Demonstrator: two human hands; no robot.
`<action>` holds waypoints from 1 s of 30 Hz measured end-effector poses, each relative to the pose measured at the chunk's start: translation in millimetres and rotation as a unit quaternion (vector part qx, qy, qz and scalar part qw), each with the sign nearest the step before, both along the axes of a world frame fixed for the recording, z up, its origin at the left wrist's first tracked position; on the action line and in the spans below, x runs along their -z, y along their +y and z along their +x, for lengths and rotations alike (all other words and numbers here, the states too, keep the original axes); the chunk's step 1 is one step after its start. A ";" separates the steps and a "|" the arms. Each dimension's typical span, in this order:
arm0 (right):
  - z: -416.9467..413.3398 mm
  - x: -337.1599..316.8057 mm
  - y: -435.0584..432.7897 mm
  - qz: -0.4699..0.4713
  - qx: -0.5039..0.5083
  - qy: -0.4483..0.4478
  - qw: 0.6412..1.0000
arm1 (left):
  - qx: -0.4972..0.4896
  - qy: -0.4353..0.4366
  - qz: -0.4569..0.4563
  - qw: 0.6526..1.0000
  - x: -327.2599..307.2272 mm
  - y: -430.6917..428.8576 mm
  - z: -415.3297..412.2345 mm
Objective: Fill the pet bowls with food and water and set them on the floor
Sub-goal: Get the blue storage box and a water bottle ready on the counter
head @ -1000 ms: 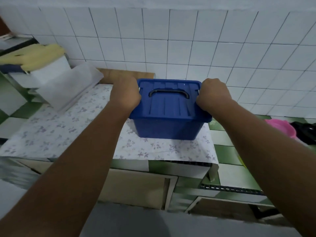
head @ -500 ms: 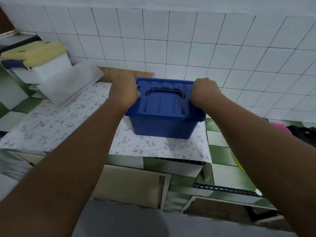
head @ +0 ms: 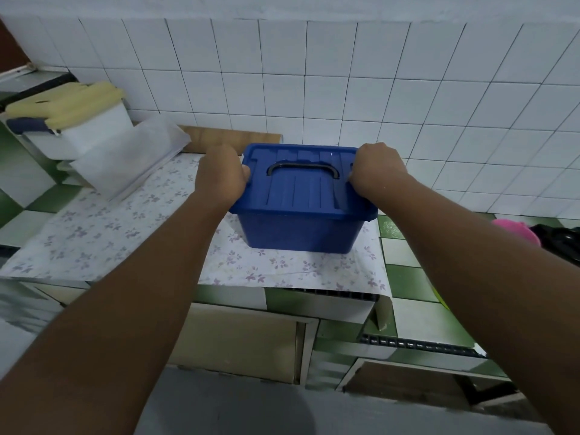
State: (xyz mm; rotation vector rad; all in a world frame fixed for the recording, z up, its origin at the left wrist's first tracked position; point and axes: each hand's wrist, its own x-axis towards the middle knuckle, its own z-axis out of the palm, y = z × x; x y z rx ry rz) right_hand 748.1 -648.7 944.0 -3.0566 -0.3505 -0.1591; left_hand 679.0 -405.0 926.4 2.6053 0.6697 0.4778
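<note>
A blue plastic storage box (head: 301, 229) with a ribbed lid and a dark carry handle (head: 303, 169) stands on the flowered sheet (head: 131, 233) covering the counter. My left hand (head: 219, 174) grips the left edge of its lid, fingers curled over the rim. On the opposite edge, my right hand (head: 376, 169) grips the lid the same way. The lid is on the box. A pink bowl (head: 518, 232) shows at the far right of the counter, partly cut off by my right arm.
A white container with a yellow lid (head: 72, 120) and a clear plastic bag (head: 128, 158) sit at the back left. A dark object (head: 561, 243) lies beside the pink bowl. White tiled wall behind; green and white tiled counter with cupboard doors (head: 238, 343) below.
The view has shifted slightly; both hands keep their hold on the lid's two edges and the box stays in place on the counter.
</note>
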 end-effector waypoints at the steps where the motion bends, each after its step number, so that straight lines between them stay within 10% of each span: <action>1: 0.2 0.2 -1.7 0.002 0.001 0.001 1.000 | -0.004 -0.006 -0.011 1.000 1.3 2.4 0.7; 14: 6.0 12.0 -26.2 0.211 0.082 0.090 0.970 | -0.006 -0.048 -0.226 0.973 18.6 16.8 0.1; 30: 6.8 10.6 -28.9 0.205 0.077 -0.002 0.976 | 0.005 -0.087 -0.074 0.993 11.1 10.6 -0.9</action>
